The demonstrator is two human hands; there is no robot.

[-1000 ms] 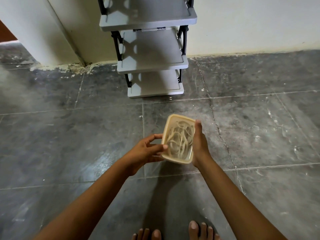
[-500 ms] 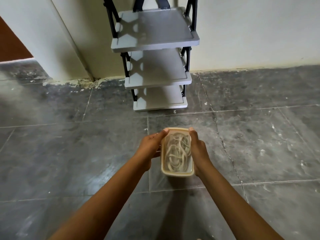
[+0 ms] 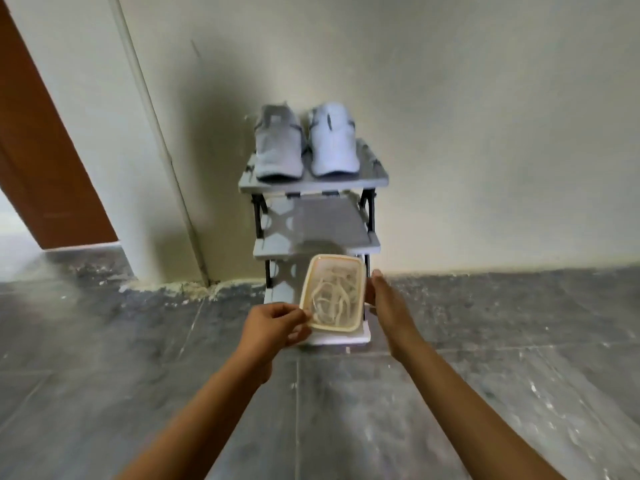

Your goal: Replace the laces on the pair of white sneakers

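Two bare forearms reach forward from the near edge, above a dark tiled floor (image 3: 138, 341). The left hand (image 3: 273, 327) pinches the near left corner of a clear plastic container (image 3: 337, 328), its fingers (image 3: 294, 318) curled together against the cream rim. The right hand (image 3: 388, 306) holds the container's right side with the thumb lying straight along the wall. Its other fingers are hidden behind the container, so how they lie cannot be told. The container is held in the air between the two hands, tilted so its broad face turns toward the camera; whether a lid covers it cannot be told. Inside it lies a loose tangle of pale laces (image 3: 332, 299).

Beyond the hands a shoe rack (image 3: 311, 186) stands on the floor against the pale wall (image 3: 485, 133), with three grey shelves on a black frame. In the view the container overlaps the lowest shelf. On the top shelf sit the left sneaker (image 3: 278, 147) and the right sneaker (image 3: 334, 143), side by side with toes pointing near. The left one looks greyer, and blur hides their lacing. At the far left is a brown door (image 3: 45, 150).
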